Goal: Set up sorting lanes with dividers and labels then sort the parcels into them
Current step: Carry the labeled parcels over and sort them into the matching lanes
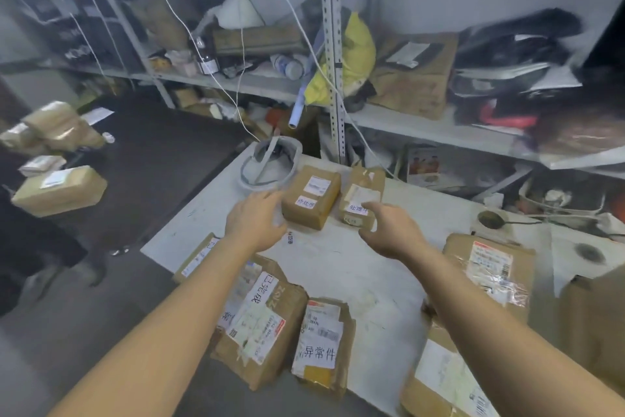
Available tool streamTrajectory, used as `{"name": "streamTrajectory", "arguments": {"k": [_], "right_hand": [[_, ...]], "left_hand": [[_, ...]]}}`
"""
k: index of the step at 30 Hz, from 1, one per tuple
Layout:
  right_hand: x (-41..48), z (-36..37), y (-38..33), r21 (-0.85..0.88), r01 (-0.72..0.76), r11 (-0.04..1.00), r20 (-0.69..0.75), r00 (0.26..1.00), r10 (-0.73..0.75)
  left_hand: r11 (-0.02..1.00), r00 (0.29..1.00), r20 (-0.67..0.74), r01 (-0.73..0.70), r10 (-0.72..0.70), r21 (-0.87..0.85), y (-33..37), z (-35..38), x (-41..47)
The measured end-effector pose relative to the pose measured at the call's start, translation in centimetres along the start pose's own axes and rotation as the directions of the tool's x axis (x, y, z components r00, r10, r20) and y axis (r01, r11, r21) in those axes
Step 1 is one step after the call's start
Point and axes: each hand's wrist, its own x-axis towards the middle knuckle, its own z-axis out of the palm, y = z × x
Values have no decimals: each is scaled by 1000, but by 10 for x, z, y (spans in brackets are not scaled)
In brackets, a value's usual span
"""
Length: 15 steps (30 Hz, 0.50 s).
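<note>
Sealed labelled parcel [321,342] at near table [338,264] edge, left hand [255,220] curved beside taped box [311,200], right hand [389,227] at smaller box [362,193], either hand's grip unclear.

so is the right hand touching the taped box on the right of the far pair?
Cannot tell. Head view: the right hand overlaps the box at its front face, but motion blur hides any contact or gap.

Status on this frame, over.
Left hand open beside far left box. Right hand at far right box, grip unclear. Labelled parcels along near edge. Nothing blocking.
</note>
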Motion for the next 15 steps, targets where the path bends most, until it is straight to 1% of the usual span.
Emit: {"name": "streamTrajectory", "arguments": {"k": [5,8,12,13,15], "right_hand": [[46,26,-12,66,-67,996,49,997,64],[73,49,-23,174,-107,979,-16,994,112],[108,76,-45,302,-188,934,-92,970,225],[117,83,-50,321,-218,922,-93,961,260],[130,99,-60,333,-286,898,-50,946,320]], "left_hand": [[992,992,127,42,-27,-116,-34,25,40],[979,980,195,74,-36,-190,-58,42,69],[938,969,245,102,-18,-332,-89,66,111],[925,966,259,98,0,-367,-94,72,122],[918,956,288,65,55,-391,-104,84,141]]}}
